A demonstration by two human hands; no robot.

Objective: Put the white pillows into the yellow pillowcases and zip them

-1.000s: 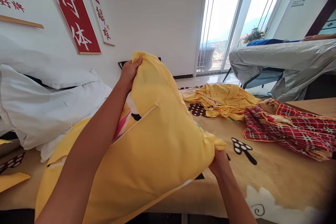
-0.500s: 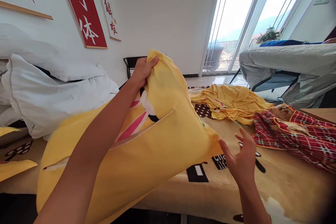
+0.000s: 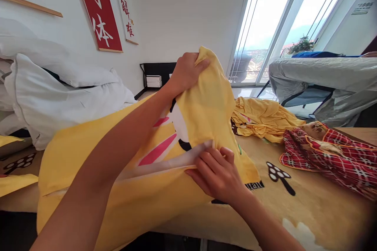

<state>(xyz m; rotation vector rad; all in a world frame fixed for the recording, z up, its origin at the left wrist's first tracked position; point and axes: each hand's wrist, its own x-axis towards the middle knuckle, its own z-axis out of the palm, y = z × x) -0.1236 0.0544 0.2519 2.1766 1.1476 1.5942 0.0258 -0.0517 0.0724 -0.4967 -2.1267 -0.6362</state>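
Observation:
A yellow pillow in a yellow printed pillowcase (image 3: 132, 180) lies slanted across the bed in front of me. My left hand (image 3: 185, 71) is closed on its raised far corner. My right hand (image 3: 216, 172) rests on the case near the white zip edge (image 3: 176, 160), fingers curled and pinching the cloth there. Pink and black print shows on the case between my two hands.
The bed has a tan blanket (image 3: 309, 204) with dark mushroom prints. A crumpled yellow cloth (image 3: 262, 115) and a red plaid cloth (image 3: 330, 155) lie to the right. White pillows and bedding (image 3: 53, 90) pile up at the left. A grey-covered table (image 3: 324, 74) stands by the glass doors.
My right hand let go of the pillow's lower corner, opened in the air, then came back to grip the zip edge. My left hand lifted its corner up and to the right.

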